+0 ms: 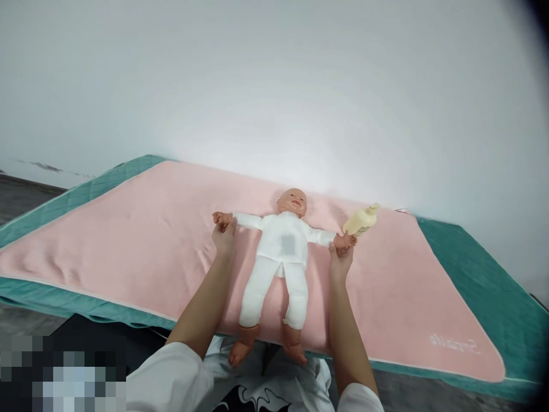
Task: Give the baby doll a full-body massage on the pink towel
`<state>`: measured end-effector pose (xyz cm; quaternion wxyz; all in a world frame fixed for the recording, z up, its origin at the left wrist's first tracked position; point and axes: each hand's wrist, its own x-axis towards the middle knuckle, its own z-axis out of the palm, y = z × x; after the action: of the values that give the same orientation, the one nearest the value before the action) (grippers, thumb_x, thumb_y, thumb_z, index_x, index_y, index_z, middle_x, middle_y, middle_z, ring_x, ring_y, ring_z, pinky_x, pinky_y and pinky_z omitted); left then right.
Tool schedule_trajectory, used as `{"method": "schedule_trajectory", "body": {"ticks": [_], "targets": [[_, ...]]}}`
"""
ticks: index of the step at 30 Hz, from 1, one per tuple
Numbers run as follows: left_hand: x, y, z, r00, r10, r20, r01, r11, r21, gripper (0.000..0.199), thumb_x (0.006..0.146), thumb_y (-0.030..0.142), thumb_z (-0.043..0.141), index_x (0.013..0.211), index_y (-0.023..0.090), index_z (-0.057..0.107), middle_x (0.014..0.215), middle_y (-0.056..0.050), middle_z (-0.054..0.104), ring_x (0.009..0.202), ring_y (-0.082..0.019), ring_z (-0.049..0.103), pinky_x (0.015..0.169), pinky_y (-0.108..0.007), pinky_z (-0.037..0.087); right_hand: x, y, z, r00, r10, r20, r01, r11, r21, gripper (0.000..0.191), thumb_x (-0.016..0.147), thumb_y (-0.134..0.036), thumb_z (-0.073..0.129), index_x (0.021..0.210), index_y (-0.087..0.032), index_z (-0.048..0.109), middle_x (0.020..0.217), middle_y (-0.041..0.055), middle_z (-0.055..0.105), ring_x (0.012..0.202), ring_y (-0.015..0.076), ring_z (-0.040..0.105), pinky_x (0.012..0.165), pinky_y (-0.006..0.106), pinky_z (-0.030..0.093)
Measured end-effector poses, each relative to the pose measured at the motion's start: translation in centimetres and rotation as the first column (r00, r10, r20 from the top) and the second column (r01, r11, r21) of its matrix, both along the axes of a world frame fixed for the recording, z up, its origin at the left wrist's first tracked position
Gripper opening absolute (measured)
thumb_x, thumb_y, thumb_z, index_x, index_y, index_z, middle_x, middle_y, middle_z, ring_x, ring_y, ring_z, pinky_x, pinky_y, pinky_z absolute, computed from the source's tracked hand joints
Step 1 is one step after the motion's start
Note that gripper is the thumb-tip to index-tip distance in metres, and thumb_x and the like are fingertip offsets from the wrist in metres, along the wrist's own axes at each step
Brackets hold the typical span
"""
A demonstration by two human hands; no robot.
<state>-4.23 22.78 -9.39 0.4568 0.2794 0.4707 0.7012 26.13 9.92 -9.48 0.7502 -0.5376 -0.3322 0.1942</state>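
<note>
A baby doll (283,243) in a white outfit lies on its back, its arms stretched out sideways and its bare feet over the near edge. My left hand (225,236) grips the doll's wrist on the left side of the view, the fingers closed around it from below. On the other side, my right hand (342,260) is closed on the doll's other wrist. Just beyond that wrist lies a pale yellow pump bottle (360,222), tipped on its side. My fingertips are partly hidden behind the doll's hands.
Under the doll spreads a pink blanket (398,286) with wrinkles at the left. It covers part of a green quilted mat (476,260). A white wall (274,86) stands directly behind. Something black and a blurred patch are at the lower left.
</note>
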Motion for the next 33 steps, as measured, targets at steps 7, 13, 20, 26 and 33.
{"method": "schedule_trajectory", "body": {"ticks": [7,13,20,26,33], "targets": [[-0.4,0.2,-0.5,0.992,-0.026,0.127,0.037,0.995,-0.092,0.014,0.08,0.02,0.072,0.092,0.02,0.065,0.091,-0.004,0.066,0.089,-0.017,0.067,0.088,-0.036,0.056,3.3,1.1,-3.8,0.952,-0.047,-0.304,0.036,0.998,-0.042,0.064,0.075,-0.03,0.071,0.134,-0.03,0.047,0.119,0.0014,0.066,0.106,0.0169,0.067,0.103,0.051,0.05],[-0.3,0.0,-0.2,0.996,-0.009,0.089,0.019,0.993,-0.113,0.015,0.078,0.024,0.075,0.088,0.019,0.065,0.089,-0.003,0.064,0.086,-0.015,0.065,0.089,-0.035,0.053,3.4,1.2,-4.1,0.944,-0.074,-0.321,0.054,0.996,-0.072,0.051,0.074,-0.031,0.072,0.122,-0.024,0.055,0.114,0.0035,0.067,0.104,0.0182,0.068,0.104,0.053,0.049],[0.9,-1.1,1.8,0.988,0.041,-0.149,-0.009,0.977,0.213,0.037,0.074,0.029,0.078,0.107,0.02,0.064,0.106,-0.006,0.066,0.104,-0.02,0.064,0.097,-0.039,0.05,-0.3,-0.4,0.5,0.996,-0.091,0.014,0.091,0.996,0.018,0.069,0.081,-0.034,0.069,0.143,-0.03,0.039,0.14,0.0071,0.054,0.124,0.0191,0.057,0.11,0.05,0.043],[1.9,-3.2,2.2,0.753,0.08,-0.653,0.245,0.887,0.391,0.037,0.078,0.033,0.074,0.112,0.022,0.066,0.116,-0.008,0.071,0.108,-0.024,0.066,0.1,-0.043,0.05,-1.9,-1.1,0.4,0.852,0.047,0.521,-0.064,0.998,0.016,0.046,0.088,-0.03,0.062,0.133,-0.021,0.054,0.131,0.0132,0.062,0.122,0.0239,0.06,0.103,0.046,0.051],[2.8,-3.3,2.8,0.438,0.415,-0.798,0.583,0.544,0.603,0.032,0.086,0.021,0.063,0.119,0.024,0.062,0.113,-0.006,0.073,0.103,-0.019,0.07,0.099,-0.039,0.05,-3.2,-1.0,0.6,0.435,0.134,0.89,-0.313,0.95,0.01,0.041,0.098,-0.016,0.042,0.134,-0.027,0.057,0.134,0.0067,0.062,0.135,0.0209,0.05,0.112,0.046,0.048]]}}
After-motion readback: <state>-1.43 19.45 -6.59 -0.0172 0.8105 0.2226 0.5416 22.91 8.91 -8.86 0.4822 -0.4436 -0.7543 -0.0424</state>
